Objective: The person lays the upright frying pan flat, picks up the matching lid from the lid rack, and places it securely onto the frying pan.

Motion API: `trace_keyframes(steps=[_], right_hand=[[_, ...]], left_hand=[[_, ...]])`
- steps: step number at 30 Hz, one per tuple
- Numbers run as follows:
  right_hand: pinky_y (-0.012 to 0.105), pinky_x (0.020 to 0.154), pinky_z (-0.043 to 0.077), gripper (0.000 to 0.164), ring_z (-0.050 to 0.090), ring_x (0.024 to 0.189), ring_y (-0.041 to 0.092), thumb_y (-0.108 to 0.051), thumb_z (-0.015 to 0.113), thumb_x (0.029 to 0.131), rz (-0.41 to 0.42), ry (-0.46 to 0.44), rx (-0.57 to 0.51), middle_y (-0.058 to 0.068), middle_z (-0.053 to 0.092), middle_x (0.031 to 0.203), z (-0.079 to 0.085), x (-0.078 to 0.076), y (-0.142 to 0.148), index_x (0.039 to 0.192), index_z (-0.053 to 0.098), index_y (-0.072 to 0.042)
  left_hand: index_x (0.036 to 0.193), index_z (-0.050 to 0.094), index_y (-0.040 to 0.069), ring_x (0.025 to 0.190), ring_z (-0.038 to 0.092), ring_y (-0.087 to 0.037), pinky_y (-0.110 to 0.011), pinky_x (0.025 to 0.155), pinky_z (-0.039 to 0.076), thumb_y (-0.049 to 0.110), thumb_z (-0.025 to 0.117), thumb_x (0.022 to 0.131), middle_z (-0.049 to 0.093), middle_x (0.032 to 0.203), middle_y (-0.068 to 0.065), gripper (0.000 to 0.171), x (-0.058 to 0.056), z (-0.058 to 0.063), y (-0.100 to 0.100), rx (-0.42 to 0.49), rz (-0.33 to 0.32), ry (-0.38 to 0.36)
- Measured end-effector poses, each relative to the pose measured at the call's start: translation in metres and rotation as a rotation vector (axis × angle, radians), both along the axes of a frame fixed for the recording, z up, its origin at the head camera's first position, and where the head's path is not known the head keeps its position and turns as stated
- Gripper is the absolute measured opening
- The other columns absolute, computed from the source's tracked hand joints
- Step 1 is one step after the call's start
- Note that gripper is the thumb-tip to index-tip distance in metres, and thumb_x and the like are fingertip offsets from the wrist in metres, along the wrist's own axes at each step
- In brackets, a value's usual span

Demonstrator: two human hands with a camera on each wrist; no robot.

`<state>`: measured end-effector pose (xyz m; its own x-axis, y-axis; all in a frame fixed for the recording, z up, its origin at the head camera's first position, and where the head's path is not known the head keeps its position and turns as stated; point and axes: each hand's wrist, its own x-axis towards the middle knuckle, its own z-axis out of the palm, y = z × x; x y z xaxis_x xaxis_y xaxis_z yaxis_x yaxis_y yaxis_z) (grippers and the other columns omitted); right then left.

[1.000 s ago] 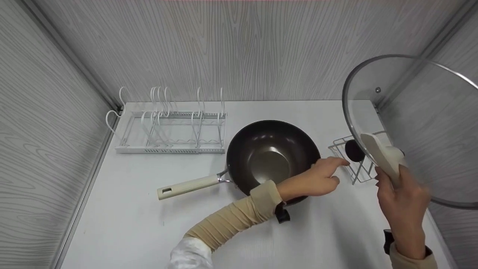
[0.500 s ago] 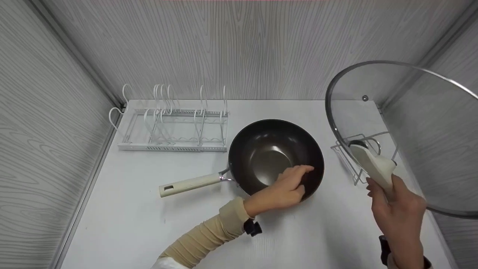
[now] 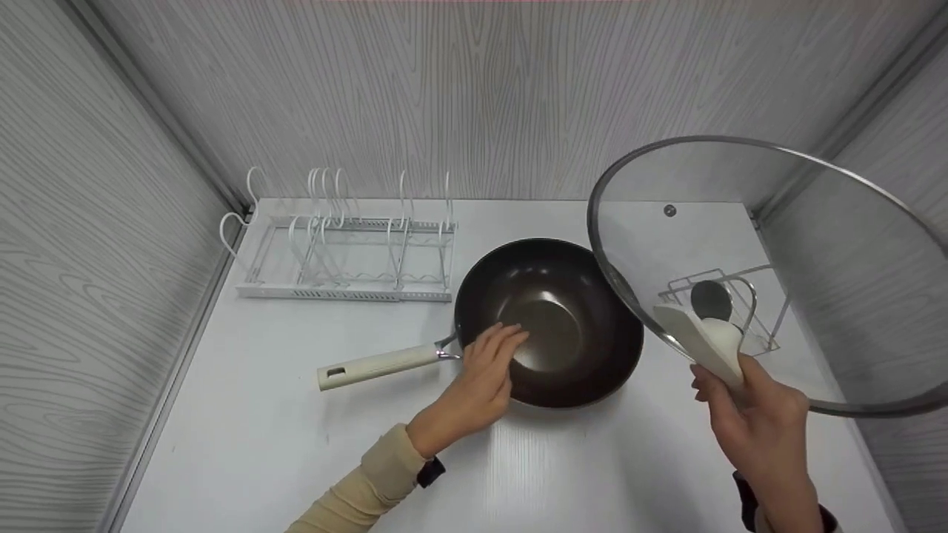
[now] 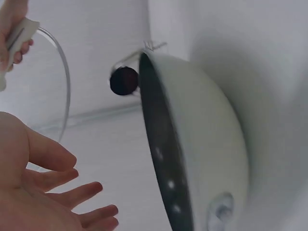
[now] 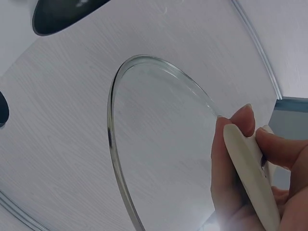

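Note:
A large glass lid (image 3: 770, 222) with a metal rim is held up at the right by my right hand (image 3: 763, 429), which grips its cream knob (image 3: 700, 342). In the right wrist view, thumb and fingers close round that knob (image 5: 252, 175). The dark wok (image 3: 548, 326) sits on the table, its cream handle (image 3: 378, 366) pointing left. My left hand (image 3: 474, 389) is over the wok's near left rim in the head view, holding nothing. The left wrist view shows that hand's fingers (image 4: 77, 195) spread and relaxed, apart from the wok's pale outer side (image 4: 207, 134).
A white wire rack (image 3: 344, 295) with upright hoops stands at the back left. Behind the lid at the right, a small wire stand (image 3: 774, 344) holds a dark round object (image 3: 711, 300). Grey wood-grain walls (image 3: 474, 96) enclose the table's back and sides.
My left hand has moved left from beside the wire stand, across the wok, to its handle side. The right hand has brought the lid a little left, toward the wok.

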<state>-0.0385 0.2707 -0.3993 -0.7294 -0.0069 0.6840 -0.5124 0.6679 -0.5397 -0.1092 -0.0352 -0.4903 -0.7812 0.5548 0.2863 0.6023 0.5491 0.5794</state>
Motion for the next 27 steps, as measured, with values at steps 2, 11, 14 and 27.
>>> trace_keyframes(steps=[2,11,14,27], right_hand=[[0.010,0.057,0.050,0.028,0.064,0.055,0.006,0.021,0.072,0.071,0.020,-0.013,-0.008,0.013,0.070,0.070,-0.001,0.000,-0.002,0.097,0.069,0.010],[0.012,0.055,0.050,0.032,0.064,0.056,0.006,0.024,0.072,0.071,0.093,-0.095,-0.058,0.008,0.070,0.069,0.001,-0.001,-0.011,0.099,0.070,0.008],[0.013,0.055,0.050,0.030,0.064,0.055,0.006,0.024,0.072,0.071,0.119,-0.111,-0.075,0.006,0.069,0.066,0.002,-0.002,-0.013,0.095,0.070,0.005],[0.016,0.047,0.049,0.021,0.064,0.051,0.010,0.019,0.072,0.076,0.223,-0.211,-0.136,0.006,0.067,0.063,-0.001,-0.016,-0.022,0.090,0.070,0.004]], left_hand=[[0.143,0.040,-0.003,0.139,0.029,-0.044,-0.061,0.110,0.028,-0.008,0.046,0.086,0.037,0.148,-0.022,0.058,-0.001,-0.006,-0.011,-0.009,0.029,0.069],[0.139,0.046,-0.005,0.135,0.036,-0.048,-0.059,0.105,0.035,0.003,0.060,0.089,0.040,0.145,-0.026,0.052,-0.006,-0.029,-0.054,-0.204,0.206,0.374],[0.138,0.049,-0.004,0.134,0.038,-0.048,-0.059,0.104,0.036,0.008,0.063,0.088,0.041,0.145,-0.026,0.053,-0.006,-0.034,-0.067,-0.310,0.254,0.445],[0.128,0.056,-0.003,0.113,0.058,-0.042,-0.052,0.099,0.047,0.016,0.079,0.082,0.052,0.134,-0.026,0.054,-0.011,-0.044,-0.105,-0.386,0.342,0.403]])
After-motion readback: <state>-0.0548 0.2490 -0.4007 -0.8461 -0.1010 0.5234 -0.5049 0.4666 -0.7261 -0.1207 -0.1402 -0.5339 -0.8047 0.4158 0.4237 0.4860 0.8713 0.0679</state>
